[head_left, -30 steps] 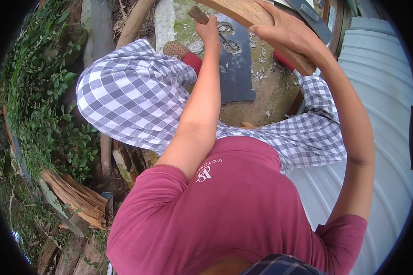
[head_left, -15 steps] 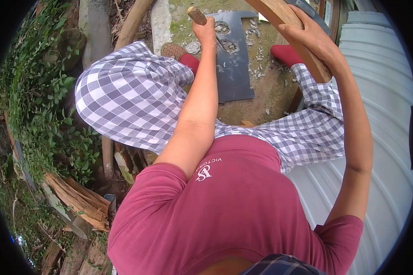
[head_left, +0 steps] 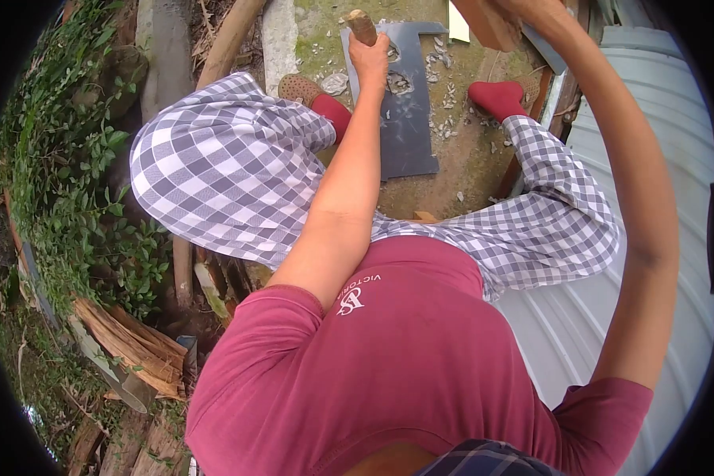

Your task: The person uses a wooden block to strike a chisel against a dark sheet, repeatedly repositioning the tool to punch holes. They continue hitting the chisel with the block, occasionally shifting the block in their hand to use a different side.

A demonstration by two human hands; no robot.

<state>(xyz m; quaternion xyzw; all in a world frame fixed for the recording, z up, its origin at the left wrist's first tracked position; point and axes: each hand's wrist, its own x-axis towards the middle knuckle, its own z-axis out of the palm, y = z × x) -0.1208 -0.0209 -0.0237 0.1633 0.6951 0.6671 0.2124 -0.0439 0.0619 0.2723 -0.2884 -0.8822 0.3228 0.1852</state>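
My left hand (head_left: pixel 369 62) is closed around the wooden handle of a chisel (head_left: pixel 362 28), whose blade is hidden below the fist. It stands over a dark grey flat panel (head_left: pixel 408 143) lying on the ground between my feet. Ragged holes are broken through the panel close to this hand. Up at the top edge, my right hand (head_left: pixel 535 9) is closed on a thick wooden block (head_left: pixel 484 25), partly out of view. The block is raised, apart from the chisel.
Pale chips (head_left: pixel 448 99) litter the mossy ground around the panel. Corrugated metal sheeting (head_left: pixel 642 103) runs along the right. Leafy plants (head_left: pixel 63 143), a wooden pole (head_left: pixel 230 40) and split wood (head_left: pixel 131 345) lie to the left. My shoes flank the panel.
My right hand has swung the wooden block upward and away, partly past the top edge. My left hand has shifted slightly right with the chisel, and my right knee has moved outward.
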